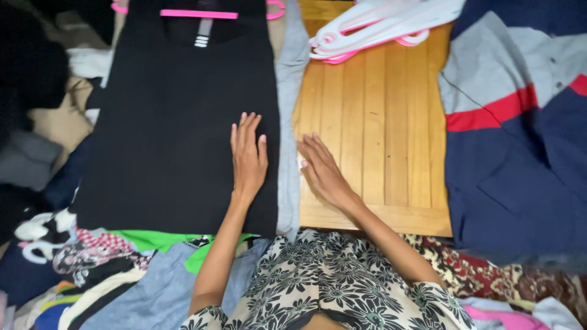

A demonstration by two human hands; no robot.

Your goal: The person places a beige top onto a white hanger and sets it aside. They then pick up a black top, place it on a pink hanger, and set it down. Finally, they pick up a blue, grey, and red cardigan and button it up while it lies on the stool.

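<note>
A black sleeveless top point(177, 122) lies flat on a pile of clothes at the left, its long axis running near to far, neckline at the far end on a pink hanger point(199, 13) and hem toward the person. The left hand point(247, 156) rests palm down on its right side near the hem, fingers straight and close together. The right hand point(321, 168) lies just beside it on the wooden table point(379, 122), fingers slightly spread, touching the edge of a grey garment point(288, 153) under the top. More pink and white hangers point(379, 27) lie at the far edge; a navy, grey and red shirt point(520, 134) is at the right.
</note>
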